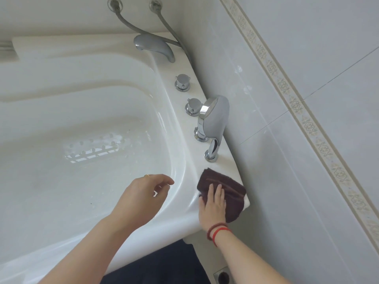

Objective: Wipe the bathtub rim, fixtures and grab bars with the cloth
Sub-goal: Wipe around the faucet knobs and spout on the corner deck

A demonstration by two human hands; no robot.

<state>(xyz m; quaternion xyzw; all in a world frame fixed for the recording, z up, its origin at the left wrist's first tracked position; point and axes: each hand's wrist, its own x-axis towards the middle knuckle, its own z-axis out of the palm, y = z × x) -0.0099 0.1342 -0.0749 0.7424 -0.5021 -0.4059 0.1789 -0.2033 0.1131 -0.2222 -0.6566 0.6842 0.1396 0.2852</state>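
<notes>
A dark brown folded cloth [225, 186] lies on the white bathtub rim [180, 124] at its near right corner. My right hand [213, 206] presses flat on the cloth with straight fingers. My left hand [143, 193] hovers over the tub basin just left of the rim, its fingers loosely curled and holding nothing. Along the rim beyond the cloth stand a chrome hand shower [215, 119] in its holder, two round chrome knobs [192, 106] [182, 82] and a chrome spout [153, 47].
A tiled wall [297, 99] with a patterned border rises right beside the rim. Two metal hoses [164, 23] run from wall fittings down behind the spout. The tub basin [71, 140] lies to the left. A floor drain [222, 276] sits below the corner.
</notes>
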